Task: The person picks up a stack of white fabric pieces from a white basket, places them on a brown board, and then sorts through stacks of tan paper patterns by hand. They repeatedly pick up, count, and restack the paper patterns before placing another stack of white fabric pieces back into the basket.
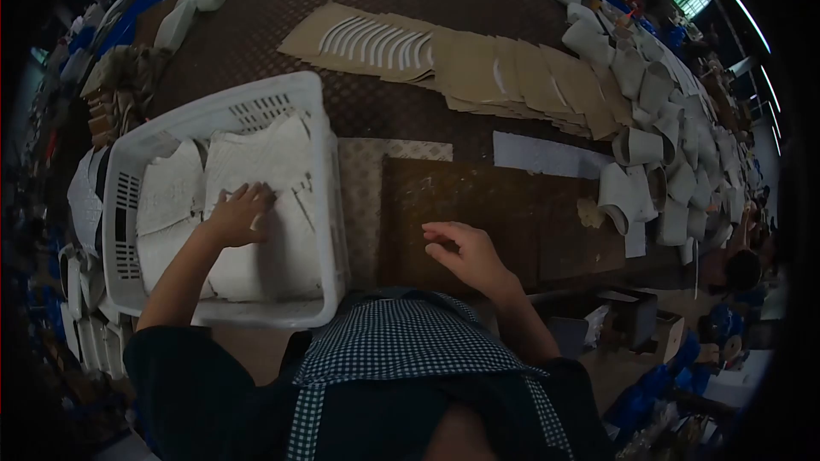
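Down at the worktop (478, 196), the person's left hand (239, 215) was inside a white plastic basket (318, 111), fingers curled onto the top of the stacked white cut pieces (256, 162) that filled it; whether a piece was actually pinched I could not tell. The right hand (465, 253) hovered empty off to the other side, fingers loosely bent and part open, just above a bare brown board (512, 213) lying on the worktop. Between the two hands ran the basket's near wall and a pale patterned sheet (367, 196). Beyond the right hand lay a fan of tan card sheets (478, 64), some carrying curved white strips (376, 41). Farther out past that hand, a long pile of curled white shoe parts (658, 145) ran along the worktop's edge.
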{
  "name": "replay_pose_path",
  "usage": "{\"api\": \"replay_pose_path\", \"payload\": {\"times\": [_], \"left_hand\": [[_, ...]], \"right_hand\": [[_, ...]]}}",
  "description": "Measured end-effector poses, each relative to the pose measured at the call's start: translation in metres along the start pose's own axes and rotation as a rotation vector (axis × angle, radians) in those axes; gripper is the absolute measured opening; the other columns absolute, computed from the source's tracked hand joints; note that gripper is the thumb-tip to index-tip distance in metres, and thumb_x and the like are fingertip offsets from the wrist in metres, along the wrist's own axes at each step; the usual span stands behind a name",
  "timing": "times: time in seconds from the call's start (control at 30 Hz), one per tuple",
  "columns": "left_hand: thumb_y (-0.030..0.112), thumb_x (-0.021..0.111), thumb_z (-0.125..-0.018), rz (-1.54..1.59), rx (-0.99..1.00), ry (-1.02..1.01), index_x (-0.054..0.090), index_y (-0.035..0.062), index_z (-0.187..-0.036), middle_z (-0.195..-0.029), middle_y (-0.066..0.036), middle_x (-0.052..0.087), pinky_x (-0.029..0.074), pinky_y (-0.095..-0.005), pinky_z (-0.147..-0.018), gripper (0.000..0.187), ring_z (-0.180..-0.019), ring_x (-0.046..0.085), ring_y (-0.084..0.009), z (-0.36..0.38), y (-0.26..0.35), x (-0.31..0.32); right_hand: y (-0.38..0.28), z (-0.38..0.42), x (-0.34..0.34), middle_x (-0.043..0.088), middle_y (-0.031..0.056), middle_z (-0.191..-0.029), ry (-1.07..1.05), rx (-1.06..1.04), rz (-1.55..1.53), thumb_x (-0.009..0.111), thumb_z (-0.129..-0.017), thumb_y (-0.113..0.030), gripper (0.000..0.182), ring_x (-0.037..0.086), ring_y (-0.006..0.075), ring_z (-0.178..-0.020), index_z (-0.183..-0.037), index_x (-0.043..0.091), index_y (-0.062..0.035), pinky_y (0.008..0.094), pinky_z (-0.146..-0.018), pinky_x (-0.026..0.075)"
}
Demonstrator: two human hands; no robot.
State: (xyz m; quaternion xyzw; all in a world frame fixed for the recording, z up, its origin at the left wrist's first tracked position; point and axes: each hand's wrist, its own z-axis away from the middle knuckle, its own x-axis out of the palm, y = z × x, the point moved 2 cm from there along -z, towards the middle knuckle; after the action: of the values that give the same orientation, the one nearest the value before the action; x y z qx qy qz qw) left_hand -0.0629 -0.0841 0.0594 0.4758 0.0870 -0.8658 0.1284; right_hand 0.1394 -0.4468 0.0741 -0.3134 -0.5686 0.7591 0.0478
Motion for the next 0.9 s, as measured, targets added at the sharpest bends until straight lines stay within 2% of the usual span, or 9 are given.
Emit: {"api": "replay_pose_path", "payload": {"times": [0.03,0.13,0.23,0.33,0.5,0.63,0.7,0.8,0.9], "left_hand": [[0.043,0.074,-0.073,-0.039,-0.040,0.016,0.031,0.0073,-0.145,-0.152,-0.015,0.026,0.024,-0.0567,-0.110,0.092,-0.140,0.026,-0.0332,-0.005,0.003,-0.019],[0.022,0.073,-0.078,0.133,0.075,0.575,0.044,0.0045,-0.137,-0.139,-0.017,0.043,0.033,-0.0497,-0.106,0.068,-0.128,0.040,-0.0367,-0.019,0.026,-0.100],[0.016,0.070,-0.080,0.238,0.170,0.721,0.050,0.0029,-0.131,-0.132,-0.017,0.050,0.037,-0.0424,-0.103,0.056,-0.122,0.046,-0.0358,-0.041,0.082,-0.177],[0.019,0.068,-0.082,0.297,0.187,0.691,0.051,0.0026,-0.131,-0.128,-0.019,0.053,0.039,-0.0408,-0.101,0.054,-0.119,0.048,-0.0349,-0.099,0.126,-0.203],[0.029,0.068,-0.081,0.522,0.046,0.490,0.052,0.0009,-0.130,-0.123,-0.021,0.054,0.041,-0.0396,-0.098,0.058,-0.113,0.052,-0.0355,-0.236,0.165,-0.124],[0.035,0.069,-0.078,0.700,-0.073,0.568,0.050,0.0007,-0.131,-0.128,-0.020,0.051,0.041,-0.0394,-0.099,0.066,-0.114,0.051,-0.0344,-0.292,0.189,-0.052],[0.035,0.069,-0.079,0.819,-0.179,0.581,0.049,0.0005,-0.132,-0.131,-0.020,0.049,0.039,-0.0399,-0.101,0.067,-0.119,0.048,-0.0350,-0.311,0.188,-0.042],[0.035,0.067,-0.080,0.790,-0.337,0.686,0.049,0.0010,-0.132,-0.131,-0.020,0.049,0.038,-0.0408,-0.102,0.064,-0.122,0.046,-0.0364,-0.338,0.162,-0.049],[0.033,0.065,-0.083,0.718,-0.480,0.678,0.045,0.0036,-0.135,-0.136,-0.018,0.044,0.035,-0.0458,-0.104,0.063,-0.126,0.041,-0.0352,-0.380,0.114,-0.057]], "right_hand": [[0.014,0.001,-0.015,0.067,0.0113,-0.106,-0.008,0.016,-0.003,0.065,-0.087,-0.008,0.035,0.065,0.0163,-0.094,-0.121,0.060,-0.0012,0.0276,-0.077,0.053],[0.057,0.002,-0.065,0.066,0.0101,-0.107,0.034,0.163,-0.080,0.065,-0.088,-0.010,0.035,0.064,0.0146,-0.092,-0.120,0.060,0.0000,0.0271,-0.078,0.053],[0.118,-0.005,-0.108,0.066,0.0087,-0.107,0.077,0.213,-0.148,0.064,-0.089,-0.015,0.035,0.063,0.0137,-0.088,-0.120,0.060,0.0002,0.0268,-0.078,0.052],[0.155,-0.018,-0.139,0.065,0.0079,-0.111,0.094,0.428,-0.318,0.062,-0.092,-0.020,0.040,0.062,0.0147,-0.087,-0.126,0.056,-0.0011,0.0278,-0.079,0.051],[0.203,-0.056,-0.139,0.056,0.0080,-0.126,0.013,0.423,-0.639,0.058,-0.095,-0.024,0.052,0.059,0.0162,-0.098,-0.140,0.040,-0.0055,0.0299,-0.082,0.050],[0.207,-0.126,-0.102,0.046,0.0061,-0.140,-0.131,0.298,-0.806,0.059,-0.094,-0.023,0.063,0.054,0.0153,-0.108,-0.147,0.029,-0.0082,0.0316,-0.088,0.047],[0.199,-0.170,-0.085,0.034,0.0051,-0.150,-0.181,0.261,-0.875,0.061,-0.092,-0.021,0.072,0.049,0.0134,-0.114,-0.150,0.020,-0.0094,0.0333,-0.092,0.043],[0.185,-0.236,-0.061,0.029,0.0052,-0.153,-0.139,0.256,-0.930,0.062,-0.092,-0.022,0.076,0.047,0.0128,-0.116,-0.151,0.016,-0.0091,0.0340,-0.093,0.042],[0.179,-0.294,-0.047,0.037,0.0072,-0.148,0.011,0.226,-0.905,0.062,-0.092,-0.020,0.070,0.049,0.0127,-0.112,-0.148,0.024,-0.0074,0.0316,-0.090,0.044]]}}
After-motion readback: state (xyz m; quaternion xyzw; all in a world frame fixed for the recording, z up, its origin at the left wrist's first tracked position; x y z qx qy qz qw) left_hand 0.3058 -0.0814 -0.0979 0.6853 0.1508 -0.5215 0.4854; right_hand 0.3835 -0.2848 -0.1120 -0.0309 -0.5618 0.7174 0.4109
